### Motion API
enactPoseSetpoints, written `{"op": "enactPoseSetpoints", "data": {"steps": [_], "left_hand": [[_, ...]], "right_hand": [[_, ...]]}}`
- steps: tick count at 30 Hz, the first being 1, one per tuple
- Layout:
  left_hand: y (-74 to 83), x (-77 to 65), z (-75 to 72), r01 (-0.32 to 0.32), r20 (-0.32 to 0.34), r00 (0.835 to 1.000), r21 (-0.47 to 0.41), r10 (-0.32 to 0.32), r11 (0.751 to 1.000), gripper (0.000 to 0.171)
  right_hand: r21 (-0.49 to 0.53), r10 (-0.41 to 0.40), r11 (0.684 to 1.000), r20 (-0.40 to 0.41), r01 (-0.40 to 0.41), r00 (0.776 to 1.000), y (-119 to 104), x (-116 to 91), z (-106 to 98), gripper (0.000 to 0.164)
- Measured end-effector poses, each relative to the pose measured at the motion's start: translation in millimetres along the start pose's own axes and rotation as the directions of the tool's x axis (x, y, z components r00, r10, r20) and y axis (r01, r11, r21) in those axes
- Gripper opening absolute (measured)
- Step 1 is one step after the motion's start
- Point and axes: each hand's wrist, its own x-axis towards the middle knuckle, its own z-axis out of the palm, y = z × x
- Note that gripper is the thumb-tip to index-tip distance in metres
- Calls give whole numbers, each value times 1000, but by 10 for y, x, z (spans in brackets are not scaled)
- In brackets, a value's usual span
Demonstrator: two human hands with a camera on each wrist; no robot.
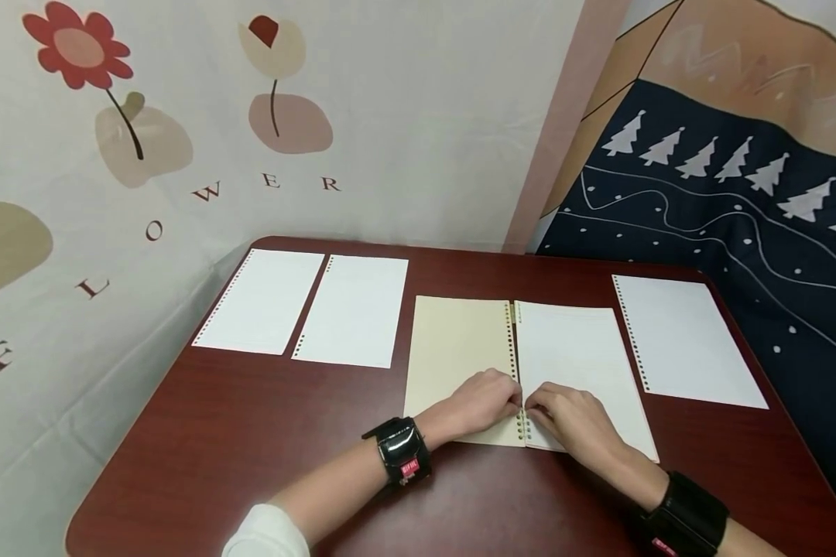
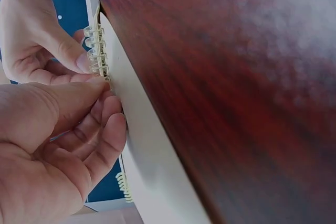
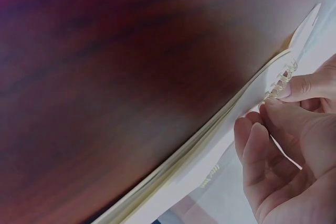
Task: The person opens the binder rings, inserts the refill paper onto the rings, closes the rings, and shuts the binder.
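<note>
An open loose-leaf notebook lies on the table, its beige inside cover (image 1: 460,336) to the left and a stack of white pages (image 1: 571,348) to the right. Clear plastic binder rings (image 2: 96,51) run along its spine. My left hand (image 1: 481,402) pinches the rings near the lower end of the spine, thumb against fingers. Right beside it, my right hand (image 1: 578,424) pinches the same rings from the page side. In the right wrist view, several rings (image 3: 281,81) arch up beyond the fingertips. Both hands partly hide the spine.
Two loose punched sheets lie at the back left, an outer sheet (image 1: 261,302) and an inner sheet (image 1: 351,309). Another punched sheet (image 1: 690,340) lies right of the notebook. The dark red table (image 1: 286,433) meets hanging printed cloths behind.
</note>
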Motion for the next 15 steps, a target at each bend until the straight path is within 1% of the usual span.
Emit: {"op": "enactPoseSetpoints", "data": {"steps": [6, 10, 15], "left_hand": [[0, 5, 4, 3, -5, 1000, -2, -3, 1000, 19], [-1, 3, 5, 5, -14, 1000, 7, -5, 1000, 19], [-2, 1, 3, -16, -25, 1000, 41, 17, 999, 20]], "right_hand": [[-22, -23, 1000, -21, 23, 1000, 0, 4, 16, 15], [-23, -26, 999, -28, 25, 999, -2, 11, 22, 15], [-12, -20, 1000, -31, 20, 999, -13, 20, 26, 14]]}}
